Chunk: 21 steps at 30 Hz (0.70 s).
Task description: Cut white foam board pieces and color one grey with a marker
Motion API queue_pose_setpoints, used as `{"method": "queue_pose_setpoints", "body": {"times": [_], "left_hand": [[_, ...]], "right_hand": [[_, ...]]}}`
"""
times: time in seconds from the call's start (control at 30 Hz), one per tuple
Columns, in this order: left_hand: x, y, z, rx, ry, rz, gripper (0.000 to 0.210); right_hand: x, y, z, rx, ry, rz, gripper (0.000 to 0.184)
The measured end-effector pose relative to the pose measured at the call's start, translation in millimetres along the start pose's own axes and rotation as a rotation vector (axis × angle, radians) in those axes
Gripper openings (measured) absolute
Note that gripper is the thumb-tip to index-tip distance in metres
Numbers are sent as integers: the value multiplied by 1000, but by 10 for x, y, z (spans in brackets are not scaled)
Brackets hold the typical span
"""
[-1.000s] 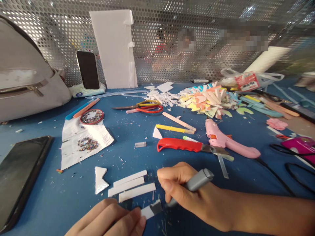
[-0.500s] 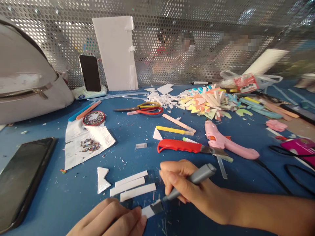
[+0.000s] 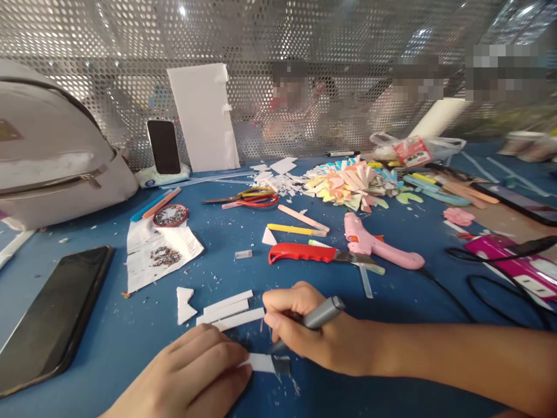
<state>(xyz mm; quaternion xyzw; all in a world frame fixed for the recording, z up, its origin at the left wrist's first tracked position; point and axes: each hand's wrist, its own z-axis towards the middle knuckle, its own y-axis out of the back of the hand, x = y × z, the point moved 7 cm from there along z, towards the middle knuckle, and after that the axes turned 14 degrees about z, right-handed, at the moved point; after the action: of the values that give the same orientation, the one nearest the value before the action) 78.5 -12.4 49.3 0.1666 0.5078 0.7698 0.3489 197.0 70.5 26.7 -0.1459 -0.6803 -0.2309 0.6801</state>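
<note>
My right hand (image 3: 304, 322) is closed around a grey marker (image 3: 324, 313), its tip down at a white strip (image 3: 261, 363) whose right end is coloured dark grey. The tip is partly hidden by my fingers. Pinched between the thumb and fingers of my left hand (image 3: 195, 371) is the left end of that strip. Just beyond lie several plain white strips (image 3: 228, 305) side by side, and a notched white piece (image 3: 185, 305) sits left of them. A red-handled knife (image 3: 302, 253) with its blade showing lies beyond my right hand.
A pink glue gun (image 3: 383, 244) with a black cord lies behind the knife. Scissors (image 3: 256, 198), yellow and peach markers, and a heap of coloured scraps (image 3: 348, 183) are further back. At left are a phone (image 3: 56, 313), beads on paper (image 3: 165, 255) and a backpack (image 3: 52, 157).
The view has shifted. The marker tip has moved from the strip's right end to the inner edge of the dark patch, and the strip lies more level. Both hands keep their holds.
</note>
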Motion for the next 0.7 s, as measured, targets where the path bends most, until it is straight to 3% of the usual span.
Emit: {"method": "queue_pose_setpoints", "body": {"times": [0.7], "left_hand": [[-36,121,27,-54,-55,62,37]], "right_hand": [[-7,-32,-3,69,2,-83,35]]}}
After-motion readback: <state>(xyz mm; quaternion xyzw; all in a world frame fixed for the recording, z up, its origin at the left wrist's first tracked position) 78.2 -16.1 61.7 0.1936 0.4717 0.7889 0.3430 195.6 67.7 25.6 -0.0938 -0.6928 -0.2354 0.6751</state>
